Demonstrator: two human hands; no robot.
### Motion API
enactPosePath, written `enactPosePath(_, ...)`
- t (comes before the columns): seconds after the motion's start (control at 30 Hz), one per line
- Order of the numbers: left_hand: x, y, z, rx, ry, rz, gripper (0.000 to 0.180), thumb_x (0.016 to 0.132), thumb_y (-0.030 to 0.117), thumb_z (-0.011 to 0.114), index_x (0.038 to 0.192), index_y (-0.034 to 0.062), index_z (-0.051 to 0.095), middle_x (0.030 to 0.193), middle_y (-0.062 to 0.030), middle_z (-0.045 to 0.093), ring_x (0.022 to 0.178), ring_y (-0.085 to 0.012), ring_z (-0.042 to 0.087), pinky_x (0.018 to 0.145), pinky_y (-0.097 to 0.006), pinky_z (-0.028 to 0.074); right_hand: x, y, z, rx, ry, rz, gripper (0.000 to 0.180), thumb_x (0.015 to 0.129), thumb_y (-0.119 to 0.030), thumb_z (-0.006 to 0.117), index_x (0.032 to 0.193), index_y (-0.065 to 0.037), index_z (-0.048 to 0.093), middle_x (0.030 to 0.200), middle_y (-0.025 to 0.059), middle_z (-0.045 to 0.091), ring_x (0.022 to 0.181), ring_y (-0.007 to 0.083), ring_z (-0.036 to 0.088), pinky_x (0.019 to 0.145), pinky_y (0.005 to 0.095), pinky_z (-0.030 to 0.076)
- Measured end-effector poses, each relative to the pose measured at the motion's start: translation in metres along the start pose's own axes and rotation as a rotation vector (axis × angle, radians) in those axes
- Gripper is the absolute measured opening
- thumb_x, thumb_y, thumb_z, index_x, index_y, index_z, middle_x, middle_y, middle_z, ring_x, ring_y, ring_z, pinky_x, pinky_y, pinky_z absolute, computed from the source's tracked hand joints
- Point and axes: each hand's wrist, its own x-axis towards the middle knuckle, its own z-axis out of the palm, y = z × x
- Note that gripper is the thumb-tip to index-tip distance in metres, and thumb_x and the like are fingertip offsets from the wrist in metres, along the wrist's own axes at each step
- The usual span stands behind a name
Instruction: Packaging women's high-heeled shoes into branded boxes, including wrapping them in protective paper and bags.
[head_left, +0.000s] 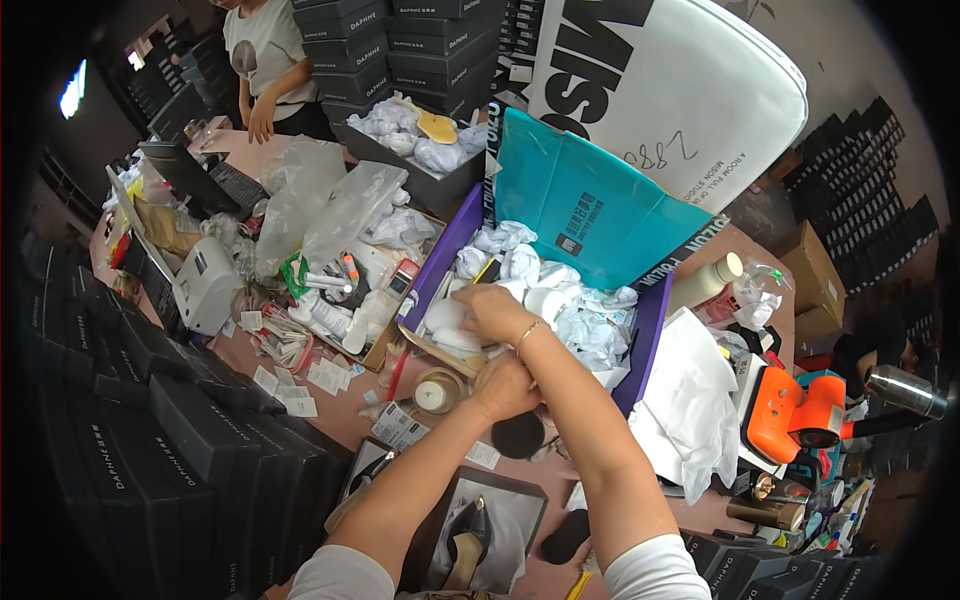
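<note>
My right hand [493,312], with a thin bracelet at the wrist, reaches over the front of a purple box [652,345]. Its bent fingers are down among white rounded pads [447,315]; what they grip is hidden. Below it, my left hand [507,388] is curled closed at the box's front edge, under the right wrist, its fingertips out of sight. Crumpled white paper [595,335] fills much of the box, whose teal lid [590,205] stands raised. Nearer me, a dark pointed shoe [468,530] lies on tissue in an open shoebox [532,510].
Stacked dark shoeboxes [190,440] line the left. A tray of small tools and bottles [325,318] sits left of the purple box. White sheets [685,400] and an orange device [800,408] are on the right. Across the table stands another person [268,60].
</note>
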Motion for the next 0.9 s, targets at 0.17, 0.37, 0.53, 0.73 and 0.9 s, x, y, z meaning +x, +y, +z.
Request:
enactPosePath(0.17,0.002,-0.013,0.013,-0.043,0.172,0.221,0.016,0.067,0.017,0.069,0.075,0.0046,0.063,0.076,-0.0116,0.062,0.073,-0.0305,0.062,0.064,-0.040,0.050,-0.032,0.022,0.004,-0.431,-0.254,0.248,0.037,0.075,-0.035,0.067,0.107,-0.017,0.066,0.109,0.0108,0.062,0.111,0.0280,0.055,0.106,0.0531,0.026)
enactPosePath(0.37,0.009,-0.009,0.007,-0.009,0.347,0.186,0.017,0.071,0.019,0.066,0.079,0.0052,0.059,0.076,-0.0089,0.057,0.076,-0.0299,0.057,0.076,-0.042,0.045,-0.099,0.064,-0.023,-0.382,-0.278,0.307,0.024,0.077,-0.026,0.065,0.094,-0.010,0.070,0.101,0.0133,0.065,0.102,0.0280,0.061,0.107,0.0503,0.028)
enactPosePath(0.53,0.008,-0.003,0.011,0.025,0.041,-0.037,0.023,0.077,0.026,0.063,0.078,0.0040,0.061,0.075,-0.0119,0.061,0.069,-0.0322,0.062,0.066,-0.043,0.050,-0.068,0.042,-0.049,-0.261,0.182,0.148,0.015,0.077,-0.007,0.057,0.086,-0.002,0.068,0.084,0.0175,0.065,0.081,0.0345,0.065,0.073,0.0418,0.051)
enactPosePath(0.73,0.008,0.000,-0.004,-0.019,-0.220,-0.109,0.022,0.075,0.025,0.064,0.080,0.0044,0.065,0.080,-0.0162,0.065,0.069,-0.0352,0.063,0.063,-0.044,0.051,0.004,0.017,0.017,-0.061,-0.257,0.223,0.024,0.080,-0.016,0.059,0.101,-0.006,0.068,0.099,0.0203,0.066,0.091,0.0348,0.064,0.083,0.0403,0.050)
enactPosePath(0.9,0.007,-0.006,0.007,0.032,-0.105,-0.074,0.024,0.073,0.026,0.065,0.078,0.0026,0.066,0.082,-0.0184,0.066,0.075,-0.0347,0.064,0.068,-0.044,0.051,-0.001,0.043,0.031,-0.006,-0.169,0.317,0.052,0.074,-0.020,0.070,0.123,-0.011,0.056,0.104,0.0199,0.065,0.096,0.0347,0.063,0.083,0.0415,0.051)
